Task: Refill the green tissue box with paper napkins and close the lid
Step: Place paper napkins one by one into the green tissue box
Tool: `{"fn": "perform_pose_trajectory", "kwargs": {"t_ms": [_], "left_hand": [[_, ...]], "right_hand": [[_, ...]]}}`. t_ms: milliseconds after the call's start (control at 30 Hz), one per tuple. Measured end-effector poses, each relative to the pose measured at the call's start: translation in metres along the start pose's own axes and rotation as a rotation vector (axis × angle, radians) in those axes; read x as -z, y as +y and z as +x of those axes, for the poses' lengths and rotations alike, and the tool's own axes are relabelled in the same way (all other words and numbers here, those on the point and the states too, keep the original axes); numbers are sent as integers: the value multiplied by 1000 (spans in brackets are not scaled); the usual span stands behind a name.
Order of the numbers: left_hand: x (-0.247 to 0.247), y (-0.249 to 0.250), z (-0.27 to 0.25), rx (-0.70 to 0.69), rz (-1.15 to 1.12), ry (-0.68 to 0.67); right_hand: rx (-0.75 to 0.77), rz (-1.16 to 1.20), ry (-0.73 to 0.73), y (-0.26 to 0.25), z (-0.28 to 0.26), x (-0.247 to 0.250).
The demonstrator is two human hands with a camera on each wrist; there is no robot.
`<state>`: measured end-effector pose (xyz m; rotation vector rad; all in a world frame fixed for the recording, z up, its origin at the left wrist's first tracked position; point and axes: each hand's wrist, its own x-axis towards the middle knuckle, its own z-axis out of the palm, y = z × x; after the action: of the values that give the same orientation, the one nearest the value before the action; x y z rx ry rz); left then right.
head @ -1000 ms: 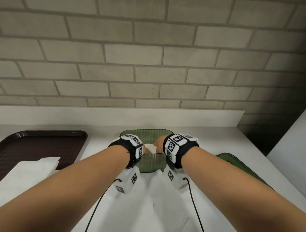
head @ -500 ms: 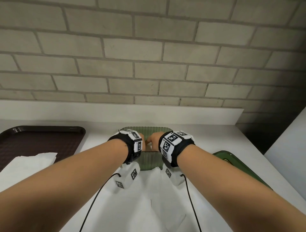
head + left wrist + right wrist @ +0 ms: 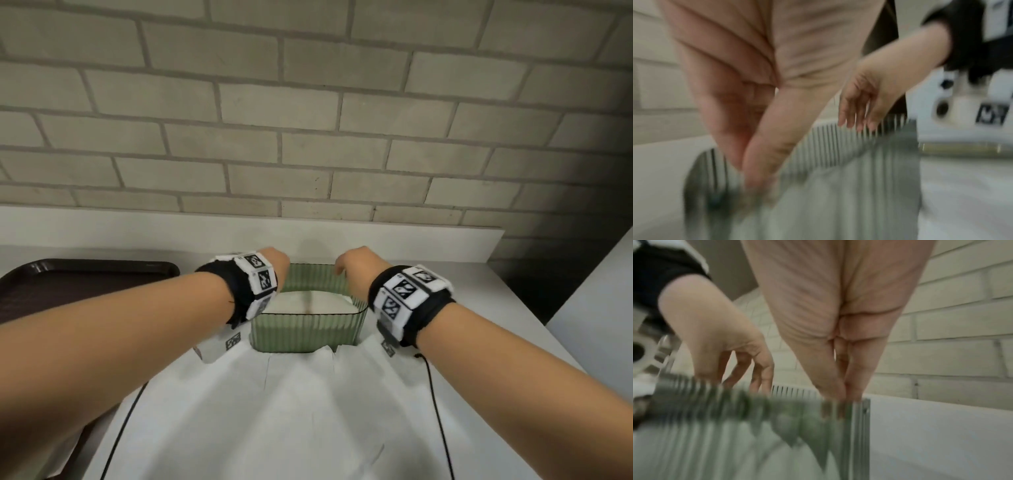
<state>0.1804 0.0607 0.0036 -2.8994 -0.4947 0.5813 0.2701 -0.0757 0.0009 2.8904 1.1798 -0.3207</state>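
Now parted: left hand (image 3: 274, 262) and right hand (image 3: 356, 270), fingers straight and empty, flank the green tissue box (image 3: 305, 330); napkins (image 3: 310, 303) sit inside, between them. Lid comes next.

A canteen or cafeteria service spot: painted brick wall (image 3: 308, 120), white bench (image 3: 445, 274), brown serving tray (image 3: 68, 287) left of the left hand (image 3: 274, 263).

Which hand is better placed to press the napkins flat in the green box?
Left, probably. The left hand's fingers reach down inside the green box beside the napkins, while the right hand's fingertips sit up at the rim. Wrist views are blurred.
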Motion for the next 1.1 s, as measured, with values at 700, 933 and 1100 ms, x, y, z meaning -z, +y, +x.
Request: {"fn": "perform_pose_trajectory", "kwargs": {"t_ms": [700, 933, 1100], "left_hand": [[-94, -16, -198, 49, -1333, 462], [-129, 1, -235, 162, -1466, 355], [-148, 11, -254, 237, -1491, 315]], "right_hand": [[36, 948, 349, 67, -241, -54], [-57, 1063, 312, 74, -279, -81], [-132, 1101, 221, 64, -289, -102]]}}
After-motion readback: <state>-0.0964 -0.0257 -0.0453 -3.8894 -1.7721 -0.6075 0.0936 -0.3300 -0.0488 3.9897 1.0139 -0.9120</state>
